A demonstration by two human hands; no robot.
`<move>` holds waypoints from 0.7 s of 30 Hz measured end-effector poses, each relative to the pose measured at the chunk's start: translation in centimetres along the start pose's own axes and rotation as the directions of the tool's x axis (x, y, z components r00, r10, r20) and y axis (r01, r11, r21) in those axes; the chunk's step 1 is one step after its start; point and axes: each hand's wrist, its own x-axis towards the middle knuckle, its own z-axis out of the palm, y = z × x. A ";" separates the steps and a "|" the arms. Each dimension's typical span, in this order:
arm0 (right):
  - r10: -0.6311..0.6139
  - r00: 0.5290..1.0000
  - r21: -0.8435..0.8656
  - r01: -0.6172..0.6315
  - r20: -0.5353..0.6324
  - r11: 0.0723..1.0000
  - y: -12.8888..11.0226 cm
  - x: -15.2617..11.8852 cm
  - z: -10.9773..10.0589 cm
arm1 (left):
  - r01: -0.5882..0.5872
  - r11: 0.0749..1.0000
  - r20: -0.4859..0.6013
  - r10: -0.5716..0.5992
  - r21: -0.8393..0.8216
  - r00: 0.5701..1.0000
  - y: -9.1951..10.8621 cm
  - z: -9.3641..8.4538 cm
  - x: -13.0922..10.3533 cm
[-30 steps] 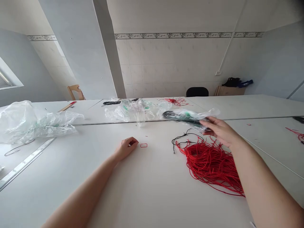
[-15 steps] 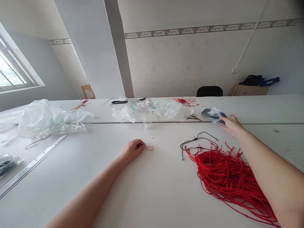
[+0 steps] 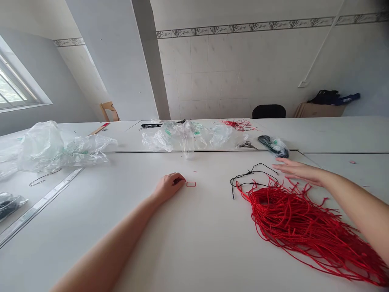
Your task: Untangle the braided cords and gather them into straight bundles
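My left hand (image 3: 169,185) rests on the white table (image 3: 188,235) with its fingers curled; whether anything lies inside is hidden. Just right of its fingertips is a small red rectangular outline (image 3: 191,184). My right hand (image 3: 300,171) is empty, its fingers stretched out over the near end of a large bundle of red cords (image 3: 291,219). A little beyond its fingertips, apart from them, lies a dark cord hank in clear plastic (image 3: 273,147). Loose black cord (image 3: 243,177) lies left of this hand, touching the red bundle's looped end.
Crumpled clear plastic bags (image 3: 182,137) lie across the back, with scissors (image 3: 247,144) and tangled red threads (image 3: 238,125) beside them. More plastic (image 3: 45,148) lies at left, near a metal strip (image 3: 45,202) and another bagged dark bundle (image 3: 10,206).
My right hand has let go of the bagged dark cord hank, which now lies on the table, and has drawn back toward me with its fingers straightened. My left hand stays in place.
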 end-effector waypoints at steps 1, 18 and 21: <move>0.006 0.996 -0.002 -0.006 0.088 1.000 -0.6 -1.6 -0.5 | 0.000 1.000 -0.001 0.000 -0.001 1.000 0.0 0.0 0.0; -0.308 0.951 -0.312 0.289 -0.015 0.905 0.3 -18.1 5.1 | -0.048 0.999 -0.039 0.049 0.024 0.998 0.0 0.4 -0.4; -0.256 0.966 -0.218 0.241 -0.044 0.946 -1.3 -17.8 3.8 | -0.062 0.998 -0.045 0.063 0.033 0.997 -0.1 0.4 -0.5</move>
